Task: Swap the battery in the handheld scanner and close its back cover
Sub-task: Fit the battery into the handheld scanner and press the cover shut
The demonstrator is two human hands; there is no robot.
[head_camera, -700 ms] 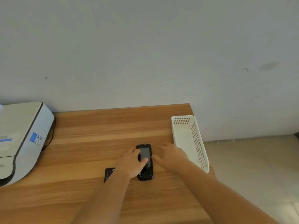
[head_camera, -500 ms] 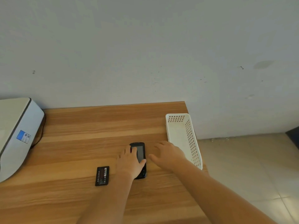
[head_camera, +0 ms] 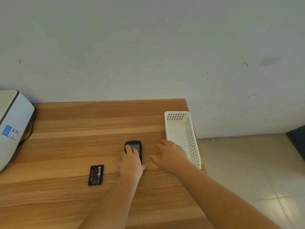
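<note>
My left hand [head_camera: 131,162] lies flat over the scanner [head_camera: 134,150], grasping nothing; my right hand [head_camera: 170,156] is spread just beside it. The scanner lies screen-up and could skid toward the battery [head_camera: 96,175] when I flip it.

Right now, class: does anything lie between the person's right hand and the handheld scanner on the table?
Nothing visible does. The right hand rests on bare table just right of the scanner, with only wood between them. The left hand already lies on the scanner. The white basket stands on the far side, and the battery lies left.
</note>
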